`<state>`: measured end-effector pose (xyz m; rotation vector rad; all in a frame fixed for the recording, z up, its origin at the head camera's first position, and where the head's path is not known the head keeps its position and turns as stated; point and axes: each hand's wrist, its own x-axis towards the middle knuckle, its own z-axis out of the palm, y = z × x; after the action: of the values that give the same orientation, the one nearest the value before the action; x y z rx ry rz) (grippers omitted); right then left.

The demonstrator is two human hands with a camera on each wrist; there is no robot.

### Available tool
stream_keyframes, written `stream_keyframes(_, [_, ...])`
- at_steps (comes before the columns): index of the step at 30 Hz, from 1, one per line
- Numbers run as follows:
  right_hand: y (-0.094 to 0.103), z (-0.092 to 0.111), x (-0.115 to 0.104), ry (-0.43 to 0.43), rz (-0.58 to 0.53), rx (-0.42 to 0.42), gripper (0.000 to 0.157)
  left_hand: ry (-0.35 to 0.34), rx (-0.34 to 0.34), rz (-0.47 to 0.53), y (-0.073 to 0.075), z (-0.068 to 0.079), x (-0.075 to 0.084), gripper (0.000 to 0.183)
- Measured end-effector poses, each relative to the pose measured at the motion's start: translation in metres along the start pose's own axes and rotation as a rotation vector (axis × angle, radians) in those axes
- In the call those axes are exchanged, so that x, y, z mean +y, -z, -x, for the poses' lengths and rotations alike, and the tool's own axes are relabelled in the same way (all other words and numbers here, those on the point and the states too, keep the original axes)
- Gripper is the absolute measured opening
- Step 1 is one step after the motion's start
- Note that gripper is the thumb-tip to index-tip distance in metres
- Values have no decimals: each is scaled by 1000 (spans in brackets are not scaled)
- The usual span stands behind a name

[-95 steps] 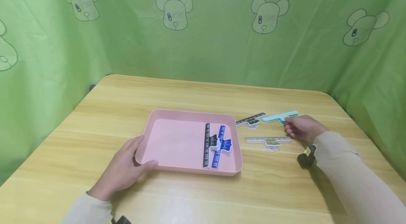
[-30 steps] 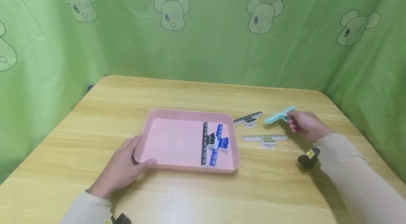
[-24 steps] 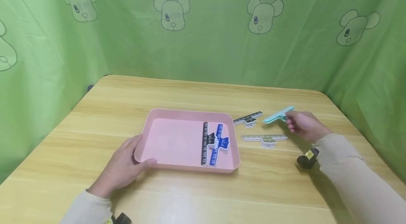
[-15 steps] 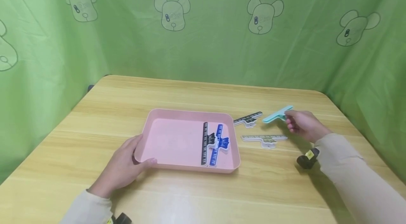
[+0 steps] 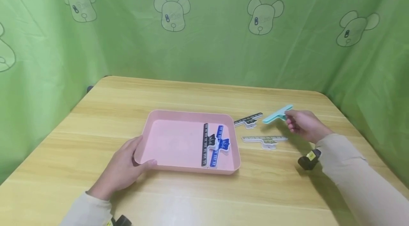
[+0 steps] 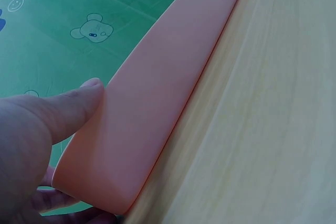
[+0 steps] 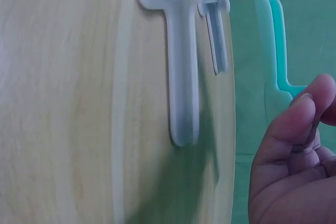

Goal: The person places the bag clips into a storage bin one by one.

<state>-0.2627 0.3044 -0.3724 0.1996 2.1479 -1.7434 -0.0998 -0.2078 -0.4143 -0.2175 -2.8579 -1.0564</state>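
My left hand [image 5: 123, 169] holds the near left corner of a shallow pink tray [image 5: 191, 170], thumb on the near rim and fingers round the left side. In the left wrist view the thumb lies at the rim of the tray wall [image 6: 142, 87]. My right hand [image 5: 305, 124] pinches the handle of a turquoise clip [image 5: 276, 114] between thumb and index finger. The clip appears raised off the table, its long bar slanting. Inside the tray, towards its right end, lie a black piano-key clip [image 5: 205, 148] and a blue one [image 5: 224, 145], their handles to the right.
Right of the tray, a black piano-key clip [image 5: 250, 122] lies slanted, its left end near the tray's far right corner. An olive-and-white piano-key clip [image 5: 269, 142] lies nearer me, below the turquoise one. A green curtain [image 5: 217, 55] hangs behind the wooden table [image 5: 143, 92].
The right hand has raised the turquoise clip, tilted its bar more steeply and drifted slightly left. The left hand keeps its hold on the tray, and the other clips lie as before.
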Motion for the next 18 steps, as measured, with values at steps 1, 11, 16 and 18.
stream_keyframes(1, [0, 0, 0, 0, 1, 0, 20, -1, 1, 1, 0, 0, 0, 91])
stream_keyframes(11, [-6, 6, -4, 15, 7, -4, 21, 1, -1, -2, 0, 1, 0, 90])
stream_keyframes(16, [-10, 8, -5, 17, 5, -8, 20, 4, -2, 0, 0, 1, 0, 90])
stream_keyframes(18, [-11, 8, -6, 20, 8, -10, 20, 5, -3, 1, 0, 0, 0, 90])
